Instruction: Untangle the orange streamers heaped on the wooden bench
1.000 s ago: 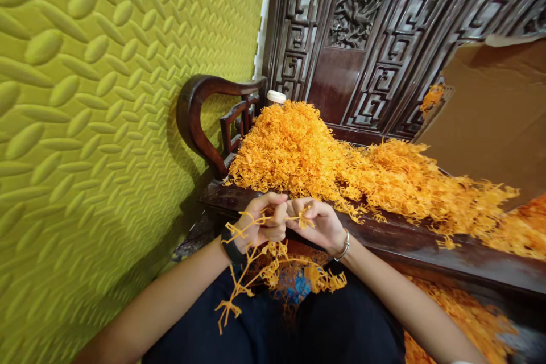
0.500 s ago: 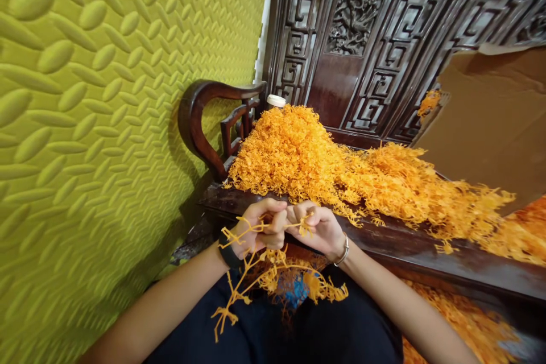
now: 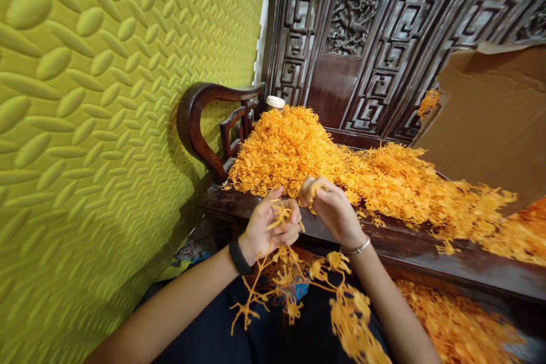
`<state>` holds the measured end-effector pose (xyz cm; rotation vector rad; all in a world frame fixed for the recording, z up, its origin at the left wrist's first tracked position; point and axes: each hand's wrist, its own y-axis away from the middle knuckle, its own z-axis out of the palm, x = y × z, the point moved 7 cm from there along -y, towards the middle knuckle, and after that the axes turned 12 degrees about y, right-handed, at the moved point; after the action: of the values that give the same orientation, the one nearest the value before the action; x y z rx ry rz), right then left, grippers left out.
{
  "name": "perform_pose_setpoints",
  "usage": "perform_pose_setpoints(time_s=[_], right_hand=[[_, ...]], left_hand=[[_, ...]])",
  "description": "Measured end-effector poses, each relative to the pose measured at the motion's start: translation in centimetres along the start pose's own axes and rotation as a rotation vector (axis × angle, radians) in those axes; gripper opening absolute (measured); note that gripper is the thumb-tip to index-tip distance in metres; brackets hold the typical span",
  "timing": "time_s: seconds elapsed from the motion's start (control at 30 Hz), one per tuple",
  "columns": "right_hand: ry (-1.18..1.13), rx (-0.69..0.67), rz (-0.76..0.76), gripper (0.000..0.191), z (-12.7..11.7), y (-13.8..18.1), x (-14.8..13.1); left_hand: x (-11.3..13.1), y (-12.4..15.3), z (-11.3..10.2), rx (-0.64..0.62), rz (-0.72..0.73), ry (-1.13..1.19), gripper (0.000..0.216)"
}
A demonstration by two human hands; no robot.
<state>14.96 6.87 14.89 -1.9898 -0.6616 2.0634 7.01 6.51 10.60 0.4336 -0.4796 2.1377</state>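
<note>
My left hand [image 3: 260,234], a dark band at its wrist, is curled around an orange plastic sprig [image 3: 280,215]. Below it, more branching orange stems [image 3: 256,290] with small flower-like ends hang over my lap; where their upper ends go is partly hidden by the hand. My right hand [image 3: 335,213], with a bangle at the wrist, is raised a little higher and apart from the left. Its bent fingers pinch a small orange plastic piece [image 3: 316,187] in front of the big orange pile [image 3: 285,151].
The heap lies along a dark wooden bench [image 3: 409,247] with a curved armrest [image 3: 191,116]. A white-lidded container [image 3: 276,102] stands behind it. Cardboard [image 3: 490,125] leans at right. More orange pieces [image 3: 452,318] lie below the bench edge. A yellow-green textured wall [image 3: 106,153] is at left.
My hands were together and have drawn apart. The right has moved up and right with a small orange piece; the left has shifted slightly right. The hanging stems have swung right, and more show.
</note>
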Motion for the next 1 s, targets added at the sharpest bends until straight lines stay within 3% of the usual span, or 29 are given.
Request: perform_pose_setpoints(time_s=[0.13, 0.3, 0.5, 0.63, 0.7, 0.77, 0.87, 1.0], right_hand=[[0.631, 0.302, 0.056, 0.019, -5.4, 0.1, 1.5], [1.101, 0.453, -0.003, 0.018, -10.1, -0.5, 2.6], [1.243, 0.427, 0.005, 0.022, -12.2, -1.3, 4.3], [1.206, 0.439, -0.014, 0.027, -10.7, -0.6, 2.8], [1.043, 0.347, 0.012, 0.020, -8.7, -0.1, 1.8], [0.800, 0.052, 0.139, 0.031, -5.3, 0.3, 2.1], [0.651, -0.334, 0.198, 0.031, -0.5, 1.5, 2.4], [0.402, -0.472, 0.280, 0.038, 1.7, 2.1, 3.9]], left_hand=[[0.8, -0.5, -1.7, 0.111, 0.057, -0.006, 0.046], [2.6, -0.4, -2.3, 0.180, 0.176, -0.012, 0.045], [3.0, -0.6, -2.3, 0.208, 0.230, 0.019, 0.043], [3.3, -0.4, -2.3, 0.225, 0.263, 0.044, 0.042], [3.6, -0.2, -2.2, 0.228, 0.278, 0.067, 0.039], [3.8, -0.1, -2.1, 0.220, 0.283, 0.088, 0.032], [4.2, 0.2, -1.6, 0.178, 0.292, 0.106, 0.025], [4.3, 0.3, -0.7, 0.108, 0.292, 0.101, 0.036]])
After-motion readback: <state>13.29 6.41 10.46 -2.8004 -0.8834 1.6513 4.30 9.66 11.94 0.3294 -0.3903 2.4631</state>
